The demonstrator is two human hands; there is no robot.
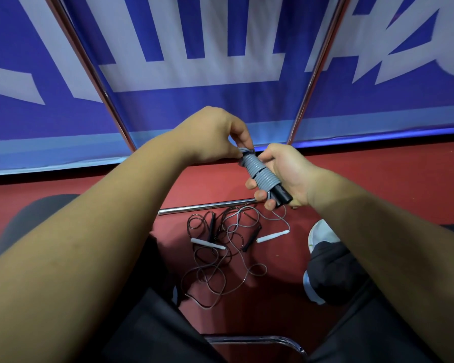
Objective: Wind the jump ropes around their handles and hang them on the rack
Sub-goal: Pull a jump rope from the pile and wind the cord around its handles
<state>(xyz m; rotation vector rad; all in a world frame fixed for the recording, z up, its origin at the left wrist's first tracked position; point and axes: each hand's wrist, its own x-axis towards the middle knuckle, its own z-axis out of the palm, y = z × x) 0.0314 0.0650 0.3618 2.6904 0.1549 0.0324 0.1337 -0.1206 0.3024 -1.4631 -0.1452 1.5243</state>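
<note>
A grey jump rope (260,172) is coiled tightly around its black handles (282,193), held in mid-air at the centre of the view. My right hand (286,174) grips the handles and the lower coils. My left hand (215,137) pinches the rope's top end at the upper tip of the bundle. Below on the red floor lies a tangle of loose ropes (220,247) with two white handles (207,243) (273,236) and black handles (252,238). Two slanted metal rack poles (95,74) (317,69) rise behind my hands.
A blue and white banner (220,48) stands behind the poles. A horizontal metal bar (207,206) of the rack lies on the floor under my hands. My dark-trousered legs, a white shoe (321,233) and a chrome chair frame (260,341) fill the lower view.
</note>
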